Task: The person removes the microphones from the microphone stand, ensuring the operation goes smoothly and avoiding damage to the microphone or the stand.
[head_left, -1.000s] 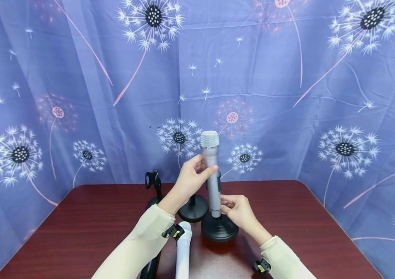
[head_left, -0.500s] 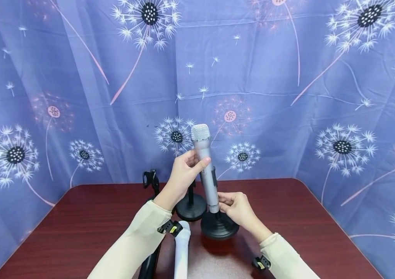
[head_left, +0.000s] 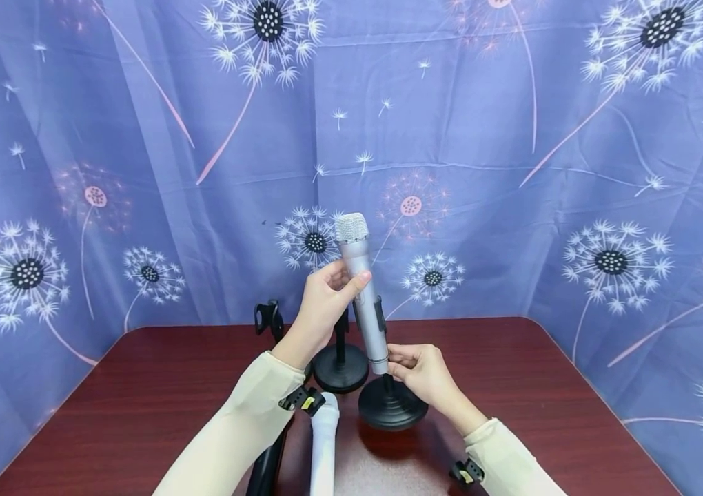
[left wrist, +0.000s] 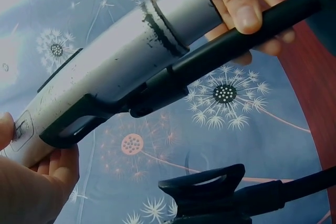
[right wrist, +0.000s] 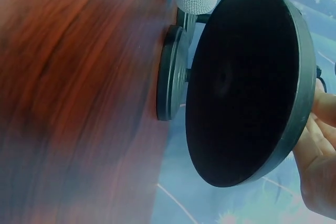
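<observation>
My left hand (head_left: 320, 303) grips the upper body of a silver microphone (head_left: 372, 331), thumb in front. The microphone sits in the black clip (left wrist: 79, 109) of a desk microphone stand and leans left with its mesh head up. My right hand (head_left: 422, 372) pinches the stand's rod (left wrist: 226, 48) just below the microphone's lower end. In the right wrist view the underside of the round black base (right wrist: 241, 87) shows, raised off the table and tilted.
Behind stands a second black stand base (head_left: 341, 372). Left of it is another stand with a bare clip (head_left: 269, 317). A white microphone (head_left: 324, 441) lies in front beside a long black object (head_left: 265, 472). A patterned curtain (head_left: 482, 227) hangs behind the red-brown table (head_left: 513, 386).
The microphone has tilted to the left and its head has risen, with my left hand moving along. My right hand stays at the rod, nearly in place.
</observation>
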Action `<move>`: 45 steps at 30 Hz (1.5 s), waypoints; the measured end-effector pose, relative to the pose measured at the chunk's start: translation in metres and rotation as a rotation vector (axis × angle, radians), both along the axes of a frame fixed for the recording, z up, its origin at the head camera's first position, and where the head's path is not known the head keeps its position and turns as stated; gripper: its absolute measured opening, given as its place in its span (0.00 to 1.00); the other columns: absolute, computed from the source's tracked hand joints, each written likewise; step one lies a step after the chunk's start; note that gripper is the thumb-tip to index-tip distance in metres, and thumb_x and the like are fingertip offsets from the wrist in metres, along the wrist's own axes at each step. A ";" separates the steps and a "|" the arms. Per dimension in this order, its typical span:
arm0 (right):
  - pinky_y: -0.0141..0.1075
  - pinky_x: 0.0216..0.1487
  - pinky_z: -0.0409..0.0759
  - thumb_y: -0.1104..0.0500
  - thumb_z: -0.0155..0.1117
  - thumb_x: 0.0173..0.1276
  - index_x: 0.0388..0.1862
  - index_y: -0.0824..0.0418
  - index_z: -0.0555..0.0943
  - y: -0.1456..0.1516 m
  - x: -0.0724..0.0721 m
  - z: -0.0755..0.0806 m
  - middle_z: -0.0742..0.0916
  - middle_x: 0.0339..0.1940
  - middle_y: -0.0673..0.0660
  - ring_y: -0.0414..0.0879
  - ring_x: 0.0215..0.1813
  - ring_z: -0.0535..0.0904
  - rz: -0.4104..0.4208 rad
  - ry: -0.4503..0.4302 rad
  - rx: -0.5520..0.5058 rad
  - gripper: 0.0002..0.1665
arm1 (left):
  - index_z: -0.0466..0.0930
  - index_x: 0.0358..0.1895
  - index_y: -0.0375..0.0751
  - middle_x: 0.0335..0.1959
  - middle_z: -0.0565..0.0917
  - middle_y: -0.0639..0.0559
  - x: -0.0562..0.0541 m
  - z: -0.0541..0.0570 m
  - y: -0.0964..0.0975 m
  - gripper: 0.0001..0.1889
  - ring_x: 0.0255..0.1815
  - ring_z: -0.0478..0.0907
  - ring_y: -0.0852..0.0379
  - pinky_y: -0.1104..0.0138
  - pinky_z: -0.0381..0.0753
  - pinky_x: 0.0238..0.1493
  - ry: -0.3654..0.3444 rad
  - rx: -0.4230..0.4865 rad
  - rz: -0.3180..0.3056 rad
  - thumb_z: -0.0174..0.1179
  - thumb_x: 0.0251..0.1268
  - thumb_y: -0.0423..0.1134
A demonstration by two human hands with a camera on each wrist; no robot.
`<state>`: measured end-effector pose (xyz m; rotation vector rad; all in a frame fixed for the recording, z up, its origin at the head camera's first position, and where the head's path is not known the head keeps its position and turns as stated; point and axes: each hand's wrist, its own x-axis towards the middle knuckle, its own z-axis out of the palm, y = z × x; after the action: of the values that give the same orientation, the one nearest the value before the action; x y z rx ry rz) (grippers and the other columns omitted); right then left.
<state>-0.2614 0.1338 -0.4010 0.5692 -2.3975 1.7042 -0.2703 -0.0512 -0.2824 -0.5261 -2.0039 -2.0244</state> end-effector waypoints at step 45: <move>0.35 0.31 0.84 0.68 0.71 0.58 0.48 0.69 0.84 -0.007 0.003 -0.003 0.88 0.33 0.63 0.46 0.32 0.86 -0.026 0.046 0.009 0.17 | 0.65 0.69 0.40 0.60 0.77 0.43 0.003 -0.008 -0.018 0.32 0.61 0.75 0.51 0.57 0.74 0.60 0.091 -0.215 -0.148 0.66 0.62 0.37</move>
<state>-0.2580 0.1271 -0.4039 0.5699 -2.3720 1.6525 -0.2671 -0.0695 -0.2908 -0.8173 -2.1979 -1.8354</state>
